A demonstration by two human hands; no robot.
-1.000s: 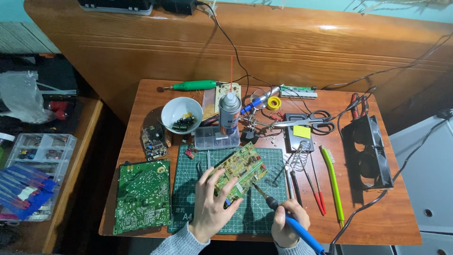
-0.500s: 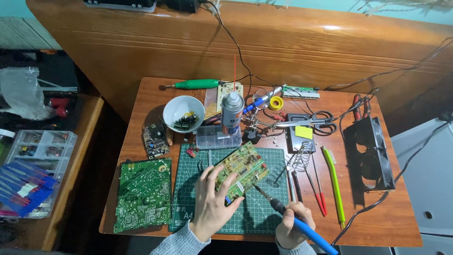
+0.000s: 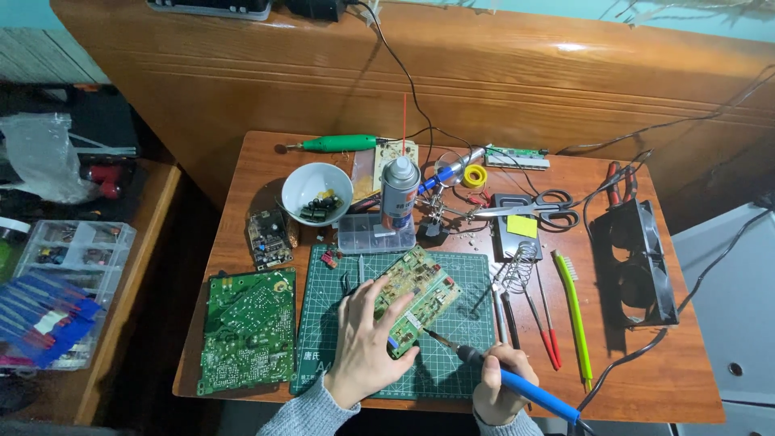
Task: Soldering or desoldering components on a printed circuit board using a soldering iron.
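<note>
Wooden desk (image 3: 242,161) w/ green cutting mat (image 3: 452,274); at left lies a large green circuit board (image 3: 246,331). Left hand (image 3: 367,343) rests open, fingers spread, pressing the smaller circuit board (image 3: 416,295) flat on mat center. Right hand (image 3: 496,391) is closed round blue soldering iron (image 3: 517,381), tip touching board's lower edge; green brush (image 3: 573,315) further right.

L hand (image 3: 367,343) flat on circuit board (image 3: 416,297) — R hand (image 3: 500,391) grips soldering iron (image 3: 504,378), tip at board edge.
</note>
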